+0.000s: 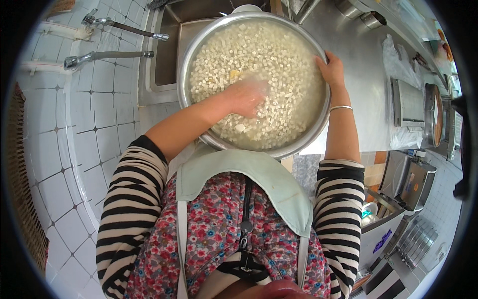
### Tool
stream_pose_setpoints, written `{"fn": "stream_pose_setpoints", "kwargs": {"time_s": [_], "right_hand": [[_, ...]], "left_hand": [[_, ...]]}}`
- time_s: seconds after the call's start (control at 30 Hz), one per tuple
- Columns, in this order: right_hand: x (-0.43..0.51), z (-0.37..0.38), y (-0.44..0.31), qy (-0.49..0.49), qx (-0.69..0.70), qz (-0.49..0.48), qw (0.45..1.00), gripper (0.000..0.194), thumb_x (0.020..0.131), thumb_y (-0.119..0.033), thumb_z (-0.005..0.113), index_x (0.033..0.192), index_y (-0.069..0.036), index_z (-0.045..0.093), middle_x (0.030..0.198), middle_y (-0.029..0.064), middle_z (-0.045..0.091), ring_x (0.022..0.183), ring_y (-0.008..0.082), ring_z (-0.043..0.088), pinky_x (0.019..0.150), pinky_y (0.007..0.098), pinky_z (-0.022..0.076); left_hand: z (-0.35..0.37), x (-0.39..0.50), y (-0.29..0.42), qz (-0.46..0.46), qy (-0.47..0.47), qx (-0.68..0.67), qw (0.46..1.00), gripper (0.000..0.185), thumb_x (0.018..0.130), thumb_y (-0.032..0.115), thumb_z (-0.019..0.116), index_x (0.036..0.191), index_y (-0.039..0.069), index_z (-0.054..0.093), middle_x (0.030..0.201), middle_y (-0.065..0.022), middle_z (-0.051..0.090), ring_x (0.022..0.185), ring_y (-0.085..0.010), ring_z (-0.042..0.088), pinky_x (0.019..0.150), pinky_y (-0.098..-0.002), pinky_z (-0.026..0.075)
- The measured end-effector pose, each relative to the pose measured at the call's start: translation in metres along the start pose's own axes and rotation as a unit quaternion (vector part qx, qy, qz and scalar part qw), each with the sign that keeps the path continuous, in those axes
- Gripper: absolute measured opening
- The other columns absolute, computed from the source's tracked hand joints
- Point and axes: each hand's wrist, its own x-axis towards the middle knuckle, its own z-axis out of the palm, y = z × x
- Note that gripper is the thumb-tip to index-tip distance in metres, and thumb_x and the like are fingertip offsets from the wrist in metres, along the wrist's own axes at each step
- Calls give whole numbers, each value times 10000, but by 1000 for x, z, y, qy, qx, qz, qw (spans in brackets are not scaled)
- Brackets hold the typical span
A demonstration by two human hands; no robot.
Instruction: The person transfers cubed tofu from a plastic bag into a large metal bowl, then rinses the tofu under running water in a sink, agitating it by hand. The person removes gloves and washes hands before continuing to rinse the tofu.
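A large round metal basin (182, 74) holds cloudy water and a mass of small pale cubes (246, 45), which look like diced tofu. My left hand (248, 95) is partly sunk among the cubes near the middle of the basin; its fingers are hidden by the murky water. With my right hand (331, 69) I grip the basin's right rim, thumb on the inner side, fingers over the outer side. Some yellowish bits (235, 74) lie just beyond my left hand. One larger pale piece (240, 128) shows near the basin's close edge.
Left of the basin is a metal sink (166, 56), with two hose-like taps (112, 55) on the tiled wall. The basin stands partly on a steel counter (358, 74). Farther right are a clear plastic bag (401, 63), a flat metal box (409, 102) and metal containers (373, 19).
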Motion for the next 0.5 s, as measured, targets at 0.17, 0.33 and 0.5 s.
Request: {"fn": "stream_pose_setpoints", "kwargs": {"time_s": [0.17,0.33,0.5], "right_hand": [[-3,-5,-7,-20,31,20,999,488,789,-307,742,1134,25,645,989,221,694,919,339,671,833,386,510],[-3,-5,-1,-6,5,18,1000,490,792,-302,742,1131,37,641,996,221,692,917,329,668,833,377,508],[-6,-7,-13,-8,31,31,999,464,804,-285,729,1125,38,641,987,220,692,905,326,667,824,369,507]], "left_hand": [[-43,-11,16,2,-7,-81,997,386,872,180,622,1254,132,603,1377,-154,487,1161,-355,542,987,-437,449],[-72,-2,-1,-123,25,-71,989,371,901,212,613,1264,131,613,1391,-92,516,1195,-338,546,978,-439,463],[-37,4,-40,-93,171,91,977,546,926,427,581,1411,195,488,1545,-91,328,1426,-341,260,1146,-527,215]]}}
